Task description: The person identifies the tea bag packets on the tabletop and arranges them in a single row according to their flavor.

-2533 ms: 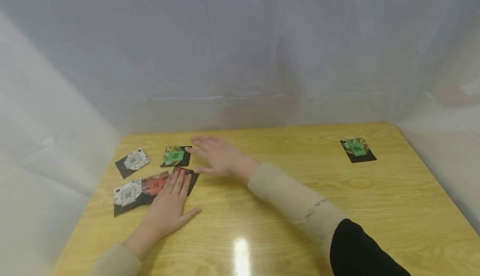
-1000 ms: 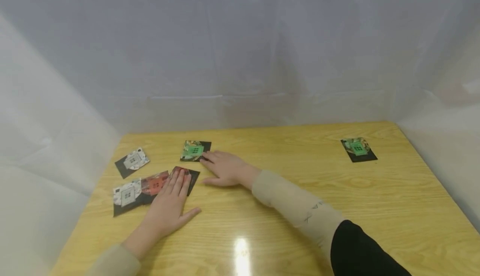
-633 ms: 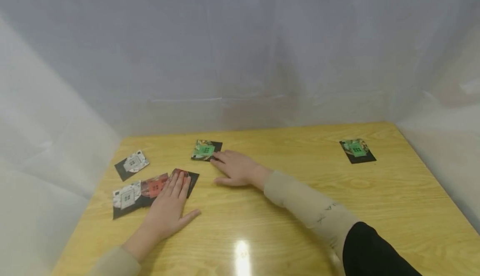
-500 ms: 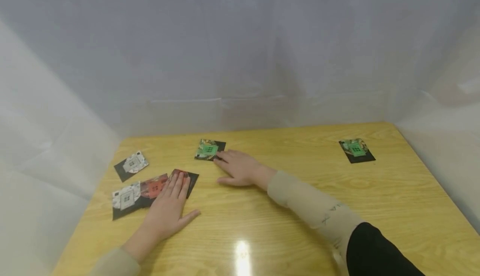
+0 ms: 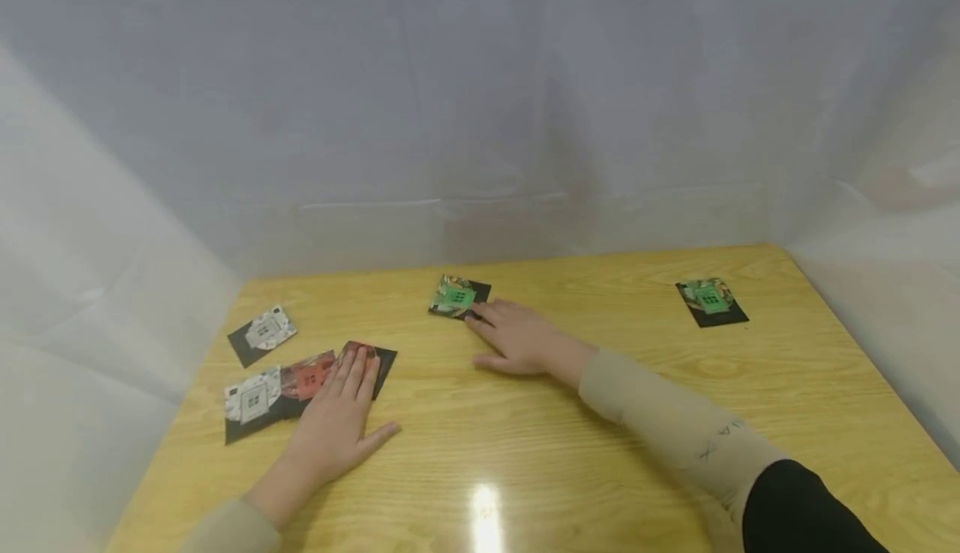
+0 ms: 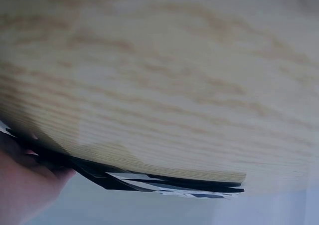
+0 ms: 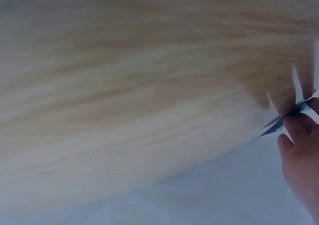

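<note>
Flat square packets in black with coloured prints lie on the wooden table. In the head view my left hand [image 5: 333, 432] lies flat, fingers straight, on a red-and-black packet [image 5: 385, 365], covering part of it. Beside it another red-and-black packet [image 5: 309, 378] overlaps or adjoins a white-and-black packet [image 5: 251, 403]. Toward the table's back edge, the straight fingers of my right hand [image 5: 521, 339] touch the near right corner of a green-and-black packet [image 5: 455, 296]. The right wrist view shows this hand [image 7: 301, 150] with fingertips on the thin packet [image 7: 274, 127].
A second white-and-black packet [image 5: 262, 334] lies tilted at the back left. Another green-and-black packet [image 5: 711, 301] lies at the back right. White sheeting [image 5: 480, 119] stands behind and at both sides of the table [image 5: 585, 486].
My right hand first came onto the green-and-black packet, then slid it rightward along the table, away from the left group. My left hand has stayed on the red-and-black packet.
</note>
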`<state>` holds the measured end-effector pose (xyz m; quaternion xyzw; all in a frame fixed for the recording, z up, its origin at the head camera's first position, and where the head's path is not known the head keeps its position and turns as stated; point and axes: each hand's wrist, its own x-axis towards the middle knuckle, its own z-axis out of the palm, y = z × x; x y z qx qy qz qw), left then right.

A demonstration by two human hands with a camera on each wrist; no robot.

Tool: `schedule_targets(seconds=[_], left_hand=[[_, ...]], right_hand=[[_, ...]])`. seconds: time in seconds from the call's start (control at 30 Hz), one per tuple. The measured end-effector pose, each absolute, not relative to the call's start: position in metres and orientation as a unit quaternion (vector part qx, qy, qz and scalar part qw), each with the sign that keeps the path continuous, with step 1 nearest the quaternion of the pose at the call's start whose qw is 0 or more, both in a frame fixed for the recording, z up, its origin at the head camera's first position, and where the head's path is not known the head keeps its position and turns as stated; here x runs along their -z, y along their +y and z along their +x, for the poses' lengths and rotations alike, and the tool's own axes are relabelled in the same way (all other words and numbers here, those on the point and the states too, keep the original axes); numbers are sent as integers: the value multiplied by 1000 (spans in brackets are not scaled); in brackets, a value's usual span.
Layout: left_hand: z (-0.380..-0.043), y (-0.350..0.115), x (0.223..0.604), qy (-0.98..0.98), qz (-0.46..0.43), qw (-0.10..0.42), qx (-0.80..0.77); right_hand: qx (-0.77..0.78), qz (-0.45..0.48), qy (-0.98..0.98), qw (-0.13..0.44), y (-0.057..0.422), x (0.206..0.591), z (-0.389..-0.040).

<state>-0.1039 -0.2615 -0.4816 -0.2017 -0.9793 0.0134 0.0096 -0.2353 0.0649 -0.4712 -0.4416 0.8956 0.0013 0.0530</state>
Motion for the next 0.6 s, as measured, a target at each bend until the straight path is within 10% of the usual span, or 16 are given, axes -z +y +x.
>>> schedule_targets(seconds=[0.6], left_hand=[[-104, -260, 481, -978, -207, 13, -14]], right_hand=[[2, -406, 913, 45, 136, 466, -212]])
